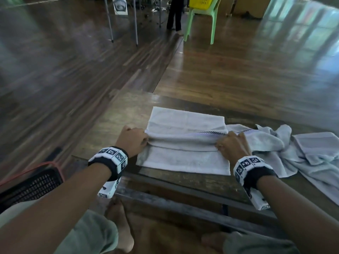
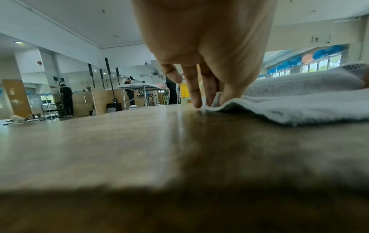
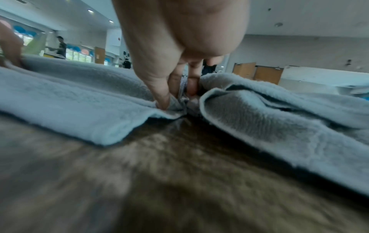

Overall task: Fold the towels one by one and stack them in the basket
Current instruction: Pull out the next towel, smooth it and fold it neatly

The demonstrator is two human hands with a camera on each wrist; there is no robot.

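A pale grey towel (image 1: 185,143) lies partly folded on the wooden table (image 1: 113,125), with a raised fold running across its middle. My left hand (image 1: 134,139) pinches the left end of that fold; in the left wrist view the left hand (image 2: 211,97) holds the towel (image 2: 299,100) edge against the tabletop. My right hand (image 1: 231,145) pinches the right end of the fold, and in the right wrist view the right hand (image 3: 175,96) grips bunched cloth of the towel (image 3: 69,100). A dark mesh basket (image 1: 31,186) sits low at the left.
More unfolded grey towels (image 1: 293,151) lie heaped on the table to the right, touching the one I hold. The table's near edge (image 1: 183,191) is just below my wrists. A green chair (image 1: 201,17) with a yellow basket and a standing person are far behind.
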